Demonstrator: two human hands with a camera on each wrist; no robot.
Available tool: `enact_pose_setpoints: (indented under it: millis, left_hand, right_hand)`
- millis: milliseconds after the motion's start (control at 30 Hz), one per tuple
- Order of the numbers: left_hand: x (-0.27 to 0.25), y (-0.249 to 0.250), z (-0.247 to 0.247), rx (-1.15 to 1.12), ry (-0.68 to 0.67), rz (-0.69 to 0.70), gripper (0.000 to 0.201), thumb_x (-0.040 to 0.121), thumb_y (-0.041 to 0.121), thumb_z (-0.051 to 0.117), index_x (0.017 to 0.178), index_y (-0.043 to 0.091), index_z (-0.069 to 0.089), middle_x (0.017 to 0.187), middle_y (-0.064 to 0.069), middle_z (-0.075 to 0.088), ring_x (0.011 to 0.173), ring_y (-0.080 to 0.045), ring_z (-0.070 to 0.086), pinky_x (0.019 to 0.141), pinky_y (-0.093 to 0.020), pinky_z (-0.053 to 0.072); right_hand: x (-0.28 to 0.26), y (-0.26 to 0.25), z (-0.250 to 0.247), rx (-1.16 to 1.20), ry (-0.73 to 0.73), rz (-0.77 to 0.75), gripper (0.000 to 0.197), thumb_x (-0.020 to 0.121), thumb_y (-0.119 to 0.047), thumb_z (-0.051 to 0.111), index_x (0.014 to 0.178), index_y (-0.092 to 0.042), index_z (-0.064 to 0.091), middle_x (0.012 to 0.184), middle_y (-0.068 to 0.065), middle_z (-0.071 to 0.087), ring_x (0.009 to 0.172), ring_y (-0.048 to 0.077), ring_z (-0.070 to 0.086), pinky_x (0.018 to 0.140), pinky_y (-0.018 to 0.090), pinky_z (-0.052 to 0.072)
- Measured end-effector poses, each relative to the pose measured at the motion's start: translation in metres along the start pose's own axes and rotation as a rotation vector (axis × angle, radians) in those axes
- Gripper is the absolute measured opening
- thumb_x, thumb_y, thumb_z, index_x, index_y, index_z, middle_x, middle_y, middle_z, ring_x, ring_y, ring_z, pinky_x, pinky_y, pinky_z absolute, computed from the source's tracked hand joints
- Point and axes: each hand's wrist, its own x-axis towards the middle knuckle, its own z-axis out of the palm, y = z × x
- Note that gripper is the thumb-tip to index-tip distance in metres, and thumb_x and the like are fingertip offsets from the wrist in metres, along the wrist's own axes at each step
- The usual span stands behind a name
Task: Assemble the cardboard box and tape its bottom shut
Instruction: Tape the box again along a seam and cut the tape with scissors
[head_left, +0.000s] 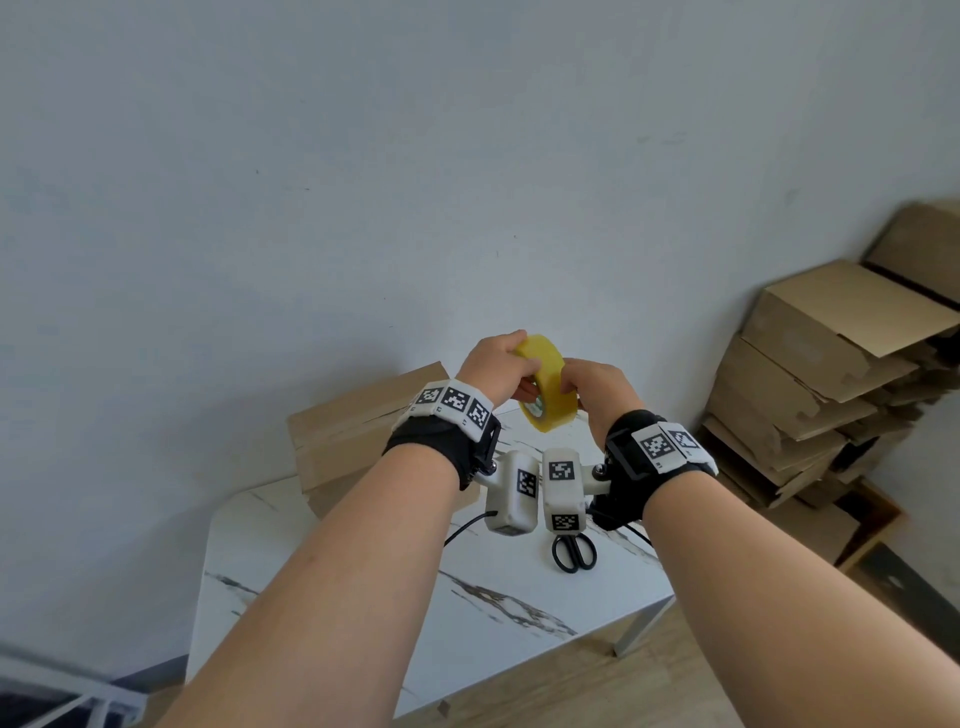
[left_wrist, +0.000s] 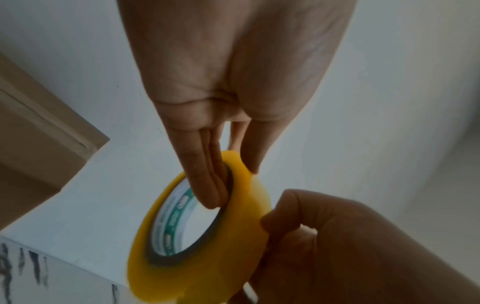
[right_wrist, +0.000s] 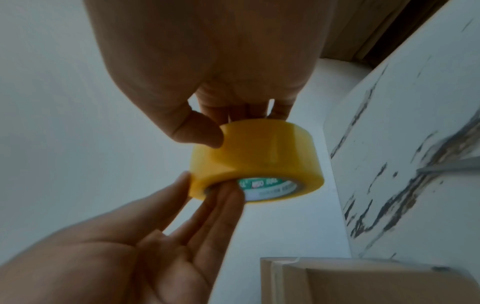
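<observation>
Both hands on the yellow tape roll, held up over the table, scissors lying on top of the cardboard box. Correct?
Not quite. The scissors lie on the marble table, not on the cardboard box; the head view shows it. Left hand and right hand do hold the yellow tape roll up over the table.

Head looks down; wrist views close, sharing tape roll (left_wrist: 197, 232).
</observation>
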Motion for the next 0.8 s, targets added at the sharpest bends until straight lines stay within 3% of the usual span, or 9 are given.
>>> enact_pose_setpoints:
  millis: [67,100,167,233,267,333,400,633,800]
  left_hand:
    - [0.003,-0.002,-0.004,-0.062,0.003,-0.049,0.057,0.093,0.004,0.054,0.147,0.010,0.034,0.076,-0.013,0.063,0.065,-0.024,0.063,0.087,-0.043,0.056]
    - [0.004,-0.003,-0.005,-0.069,-0.006,-0.063,0.057,0.093,0.003,0.054,0.147,0.010,0.034,0.075,-0.013,0.063,0.066,-0.024,0.063,0.088,-0.043,0.056]
    - [0.003,-0.004,-0.005,-0.027,-0.018,-0.054,0.057,0.093,0.005,0.054,0.147,0.013,0.035,0.078,-0.012,0.064,0.068,-0.025,0.064,0.088,-0.042,0.056]
    - [0.002,-0.003,-0.004,0.044,-0.003,-0.020,0.053,0.094,0.011,0.053,0.145,0.016,0.039,0.085,-0.011,0.065,0.076,-0.028,0.068,0.088,-0.041,0.056]
    - [0.002,-0.003,-0.003,0.073,0.005,-0.002,0.052,0.094,0.014,0.053,0.144,0.018,0.041,0.089,-0.011,0.066,0.082,-0.029,0.069,0.089,-0.041,0.057]
    - [0.000,-0.002,-0.002,0.117,0.002,0.040,0.052,0.093,0.019,0.055,0.144,0.022,0.043,0.100,-0.011,0.067,0.091,-0.029,0.070,0.089,-0.040,0.057]
    - [-0.001,-0.003,0.000,0.178,-0.010,0.082,0.053,0.093,0.020,0.055,0.144,0.026,0.042,0.108,-0.014,0.067,0.093,-0.029,0.070,0.090,-0.041,0.056]
    - [-0.001,-0.013,0.010,0.206,0.016,0.122,0.056,0.090,0.021,0.057,0.144,0.024,0.041,0.121,-0.020,0.064,0.101,-0.034,0.066,0.094,-0.043,0.052]
    - [0.000,-0.011,0.012,0.179,0.016,0.101,0.057,0.092,0.018,0.056,0.146,0.021,0.038,0.118,-0.022,0.064,0.099,-0.035,0.066,0.094,-0.044,0.052]
  right_hand:
    - [-0.005,0.004,0.001,0.012,-0.003,-0.029,0.049,0.062,-0.009,0.052,0.106,0.013,0.059,0.086,0.018,0.058,0.081,0.022,0.042,0.080,0.038,0.043]
    - [-0.007,0.007,0.001,0.029,-0.005,-0.045,0.048,0.062,-0.009,0.052,0.105,0.012,0.061,0.087,0.022,0.061,0.081,0.022,0.043,0.082,0.040,0.045]
    - [-0.011,0.009,0.003,0.052,-0.016,-0.047,0.039,0.067,-0.005,0.052,0.100,0.010,0.065,0.084,0.013,0.058,0.080,0.023,0.045,0.078,0.036,0.040]
    - [-0.011,0.008,0.004,0.074,-0.026,-0.040,0.044,0.059,-0.010,0.052,0.094,0.016,0.058,0.084,0.007,0.048,0.079,0.024,0.040,0.075,0.034,0.032]
    - [-0.009,0.007,0.004,0.087,-0.029,-0.036,0.038,0.056,-0.012,0.052,0.083,0.014,0.054,0.083,0.008,0.046,0.079,0.024,0.039,0.074,0.035,0.031]
    - [-0.006,0.005,0.005,0.107,-0.021,-0.025,0.006,0.063,-0.008,0.053,0.066,-0.003,0.050,0.082,0.009,0.045,0.079,0.024,0.039,0.073,0.035,0.032]
    - [-0.002,0.004,0.003,0.128,0.002,-0.027,0.013,0.070,-0.004,0.053,0.060,-0.011,0.048,0.080,0.010,0.046,0.078,0.025,0.041,0.072,0.036,0.034]
    - [0.003,0.004,-0.001,0.023,0.006,-0.022,0.021,0.079,0.002,0.047,0.061,-0.009,0.045,0.084,0.012,0.045,0.080,0.024,0.039,0.073,0.033,0.034]
    - [0.001,0.006,-0.001,-0.028,-0.008,-0.050,0.026,0.074,0.010,0.044,0.068,-0.010,0.059,0.065,0.006,0.044,0.075,0.026,0.038,0.060,0.029,0.032]
